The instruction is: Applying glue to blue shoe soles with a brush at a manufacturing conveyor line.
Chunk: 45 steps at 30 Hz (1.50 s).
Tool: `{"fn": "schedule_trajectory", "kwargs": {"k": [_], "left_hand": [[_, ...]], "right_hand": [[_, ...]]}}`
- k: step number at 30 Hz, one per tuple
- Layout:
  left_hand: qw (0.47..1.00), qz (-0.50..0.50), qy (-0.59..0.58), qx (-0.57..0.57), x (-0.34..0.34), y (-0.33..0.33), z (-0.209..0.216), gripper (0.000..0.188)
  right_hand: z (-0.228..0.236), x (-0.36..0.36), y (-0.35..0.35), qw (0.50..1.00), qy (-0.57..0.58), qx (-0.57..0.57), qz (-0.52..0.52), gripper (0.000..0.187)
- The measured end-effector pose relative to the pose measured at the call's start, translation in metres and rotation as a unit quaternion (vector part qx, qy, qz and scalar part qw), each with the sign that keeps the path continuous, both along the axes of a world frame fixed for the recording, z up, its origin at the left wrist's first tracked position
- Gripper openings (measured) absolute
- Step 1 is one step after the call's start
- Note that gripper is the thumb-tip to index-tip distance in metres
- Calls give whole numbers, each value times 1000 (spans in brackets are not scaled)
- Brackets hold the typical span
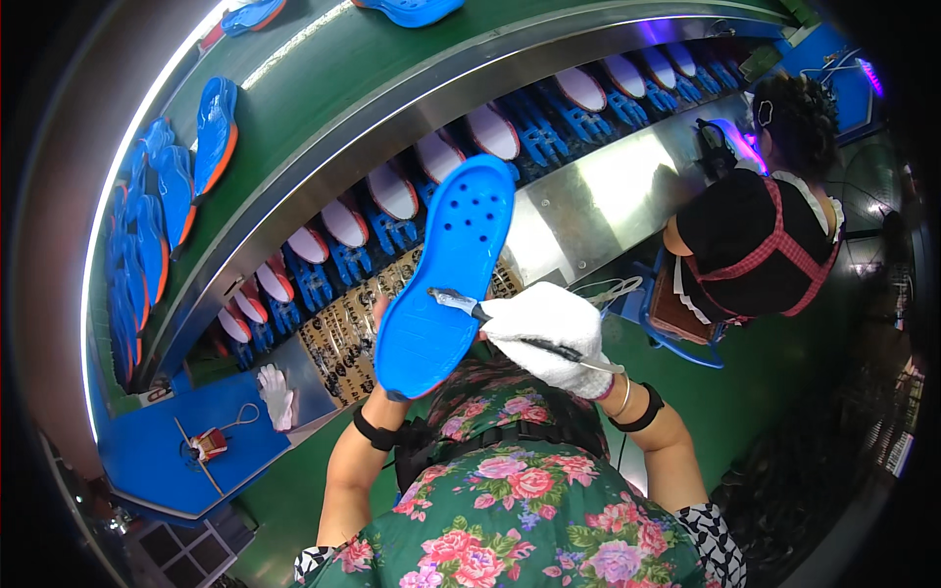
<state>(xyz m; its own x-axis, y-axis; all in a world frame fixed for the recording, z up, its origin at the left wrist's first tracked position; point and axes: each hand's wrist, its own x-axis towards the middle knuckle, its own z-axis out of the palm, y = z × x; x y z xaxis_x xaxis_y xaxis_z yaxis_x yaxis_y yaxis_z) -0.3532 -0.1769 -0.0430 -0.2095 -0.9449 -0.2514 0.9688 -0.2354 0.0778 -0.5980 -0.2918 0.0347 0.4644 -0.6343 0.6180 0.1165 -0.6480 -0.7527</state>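
A curved steel conveyor (588, 196) is running close ahead while the left hand (384, 316) is gripping a blue sole (446, 279) upright and the gloved right hand (544, 333) is clasping a brush (461, 304) touching it.

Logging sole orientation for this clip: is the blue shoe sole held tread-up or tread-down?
Tread-up: the blue shoe sole shows its studded, patterned face to the camera, left hand gripping beneath, while the gloved right hand lays a brush on it.

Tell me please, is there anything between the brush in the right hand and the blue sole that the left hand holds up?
Nothing visible. The right hand, in a white glove, holds a brush whose tip already lies on the blue sole. The left hand supports the sole from behind, mostly hidden by it.
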Motion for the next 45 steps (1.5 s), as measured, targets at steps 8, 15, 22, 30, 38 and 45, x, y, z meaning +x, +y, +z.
{"fn": "schedule_trajectory", "kwargs": {"k": [8, 15, 22, 30, 38, 45], "left_hand": [[971, 16, 233, -57, -36, -8, -9, 123], [988, -71, -137, 0, -52, -12, 8, 124], [981, -47, -190, 9, -41, 3, -33, 110], [997, 31, 37, -68, -37, -2, -48, 101], [986, 42, -151, -62, -45, -42, -2, 116], [983, 21, -145, -112, -38, -68, 7, 115]], "right_hand": [[27, 5, -16, 998, 20, -53, -30, 31], [39, 16, -47, 982, 53, -174, -50, 42], [38, 23, -24, 987, 62, -148, -10, 38], [32, 21, -28, 999, -5, -14, -41, 31], [19, 24, -24, 998, -54, 34, -25, 18], [3, 27, -19, 996, -6, -77, 34, 30]]}}
